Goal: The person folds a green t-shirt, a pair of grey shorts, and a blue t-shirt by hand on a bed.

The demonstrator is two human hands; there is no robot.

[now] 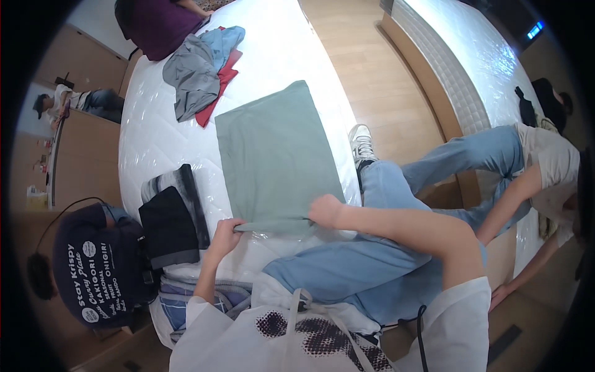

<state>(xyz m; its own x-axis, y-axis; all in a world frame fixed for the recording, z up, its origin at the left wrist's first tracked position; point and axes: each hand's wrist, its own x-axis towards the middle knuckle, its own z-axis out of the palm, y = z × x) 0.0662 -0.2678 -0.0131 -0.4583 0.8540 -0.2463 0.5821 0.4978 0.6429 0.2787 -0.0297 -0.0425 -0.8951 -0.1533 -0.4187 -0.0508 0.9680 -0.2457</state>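
Two folded garments (pixel 168 217) lie left of a sage-green cloth (pixel 276 152), its near edge pinched by the fingers of the left hand (pixel 227 236) and right hand (pixel 326 211). Crumpled clothes (pixel 193 77) lie beyond, all on a plastic-wrapped mattress (pixel 147 127); wooden floor (pixel 354 46) borders its right.

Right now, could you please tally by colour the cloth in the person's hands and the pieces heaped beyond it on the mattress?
Green cloth, in the grip of the left hand and right hand: 1
Grey cloth: 1
Light blue cloth: 1
Red cloth: 1
Total: 4, as far as the overlapping heap shows
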